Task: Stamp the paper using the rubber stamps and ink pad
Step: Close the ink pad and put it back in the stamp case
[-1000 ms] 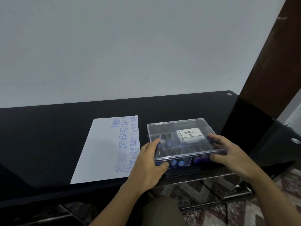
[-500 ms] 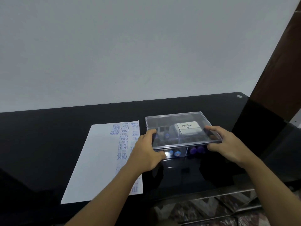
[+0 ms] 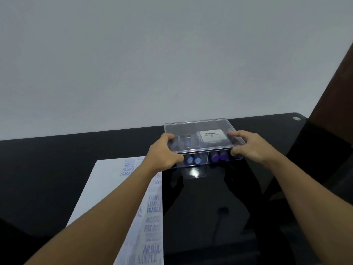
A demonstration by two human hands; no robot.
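Note:
A clear plastic box with a lid stands on the black table, far from me. Inside it lie a white Artline ink pad and several rubber stamps with blue and purple ends. My left hand grips the box's left side, thumb at the front. My right hand grips its right side, fingers on the lid edge. A white paper with blue stamped words lies to the left, partly under my left forearm.
The glossy black table reaches back to a pale wall. A dark brown panel rises at the right. A metal fitting sits at the table's far right corner.
Both hands have pushed the box away from me toward the wall, past the paper's far edge. My arms are stretched further out and the view has tilted up.

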